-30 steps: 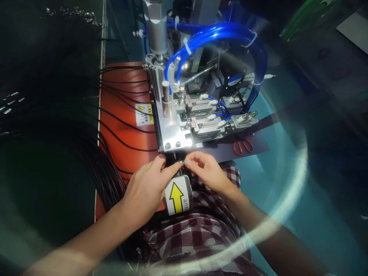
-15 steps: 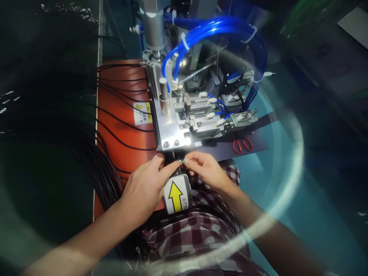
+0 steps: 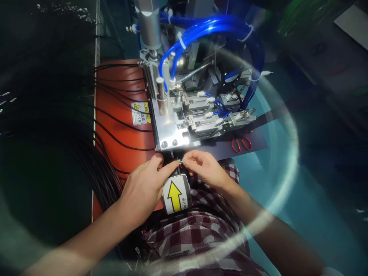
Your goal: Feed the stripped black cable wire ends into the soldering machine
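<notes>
My left hand point(image 3: 145, 188) is closed at the front edge of the machine, its thumb and finger pressed on small coloured wire ends point(image 3: 180, 161). From the other side, my right hand point(image 3: 204, 165) pinches the same wire ends between thumb and forefinger. The fingertips almost meet, and how the wires lie between them is too small to tell. Just below is a white label with a yellow arrow point(image 3: 174, 195) on a dark rounded part. Above the hands stands the machine's metal plate point(image 3: 172, 132).
Black cables point(image 3: 123, 147) run across an orange-red plate point(image 3: 115, 134) at the left. Blue tubes point(image 3: 212, 27) arch over metal cylinders point(image 3: 201, 126). Red-handled scissors point(image 3: 242, 144) lie right of the machine. A checkered cloth point(image 3: 198, 234) covers the lap.
The whole view has shifted slightly, with the machine a little further left. Both hands keep their pinch at the same spot by the machine's edge.
</notes>
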`<state>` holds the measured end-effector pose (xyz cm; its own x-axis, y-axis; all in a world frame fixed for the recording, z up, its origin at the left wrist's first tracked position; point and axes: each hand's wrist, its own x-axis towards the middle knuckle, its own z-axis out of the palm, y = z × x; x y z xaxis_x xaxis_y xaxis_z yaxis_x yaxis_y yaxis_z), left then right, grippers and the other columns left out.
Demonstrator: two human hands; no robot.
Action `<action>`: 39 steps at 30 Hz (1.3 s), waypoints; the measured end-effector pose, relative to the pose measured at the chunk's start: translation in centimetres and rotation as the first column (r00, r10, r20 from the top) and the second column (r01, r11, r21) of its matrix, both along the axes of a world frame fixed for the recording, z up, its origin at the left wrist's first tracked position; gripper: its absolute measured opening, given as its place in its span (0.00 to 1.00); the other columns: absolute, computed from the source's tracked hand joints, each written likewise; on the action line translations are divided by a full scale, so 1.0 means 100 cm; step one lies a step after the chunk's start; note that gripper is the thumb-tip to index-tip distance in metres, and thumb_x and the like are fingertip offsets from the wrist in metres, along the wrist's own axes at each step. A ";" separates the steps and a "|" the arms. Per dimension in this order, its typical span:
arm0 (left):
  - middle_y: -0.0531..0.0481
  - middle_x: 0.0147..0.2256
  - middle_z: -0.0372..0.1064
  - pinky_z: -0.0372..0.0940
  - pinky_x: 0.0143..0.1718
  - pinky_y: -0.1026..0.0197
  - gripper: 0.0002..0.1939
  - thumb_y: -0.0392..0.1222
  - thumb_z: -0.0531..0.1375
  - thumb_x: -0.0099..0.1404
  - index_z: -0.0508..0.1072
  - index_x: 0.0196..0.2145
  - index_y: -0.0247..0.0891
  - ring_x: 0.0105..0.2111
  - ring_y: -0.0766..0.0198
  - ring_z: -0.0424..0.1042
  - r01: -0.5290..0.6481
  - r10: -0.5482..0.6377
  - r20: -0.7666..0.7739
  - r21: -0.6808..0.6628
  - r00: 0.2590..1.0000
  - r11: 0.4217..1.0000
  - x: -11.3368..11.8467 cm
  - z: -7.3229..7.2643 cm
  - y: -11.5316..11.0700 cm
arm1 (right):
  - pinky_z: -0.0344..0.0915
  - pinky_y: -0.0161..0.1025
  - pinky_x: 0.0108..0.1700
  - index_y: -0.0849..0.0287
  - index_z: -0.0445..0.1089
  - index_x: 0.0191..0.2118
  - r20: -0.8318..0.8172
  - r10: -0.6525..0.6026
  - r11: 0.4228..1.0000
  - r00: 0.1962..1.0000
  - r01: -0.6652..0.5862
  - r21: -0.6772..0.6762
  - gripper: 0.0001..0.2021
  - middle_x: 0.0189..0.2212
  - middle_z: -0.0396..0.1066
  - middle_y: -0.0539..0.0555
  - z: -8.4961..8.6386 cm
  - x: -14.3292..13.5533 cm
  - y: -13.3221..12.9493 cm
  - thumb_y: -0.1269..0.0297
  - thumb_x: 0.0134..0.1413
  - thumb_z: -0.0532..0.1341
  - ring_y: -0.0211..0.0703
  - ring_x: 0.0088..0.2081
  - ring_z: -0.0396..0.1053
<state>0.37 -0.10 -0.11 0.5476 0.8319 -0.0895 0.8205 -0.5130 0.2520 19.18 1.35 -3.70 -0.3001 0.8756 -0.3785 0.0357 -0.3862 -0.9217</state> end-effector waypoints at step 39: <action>0.46 0.34 0.61 0.62 0.27 0.60 0.23 0.30 0.50 0.63 0.66 0.54 0.45 0.30 0.58 0.67 0.002 -0.002 -0.030 -0.008 1.000 1.000 0.000 0.000 0.001 | 0.57 0.32 0.23 0.60 0.65 0.29 0.125 0.020 0.994 0.992 -0.033 0.103 0.06 0.23 0.61 0.47 0.002 0.001 0.000 0.65 0.54 0.57 0.33 0.22 0.60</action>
<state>0.38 -0.04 -0.07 0.5462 0.8301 -0.1124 0.8268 -0.5127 0.2315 19.25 1.33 -3.54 -0.2809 0.9047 -0.3204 0.1605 -0.2848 -0.9450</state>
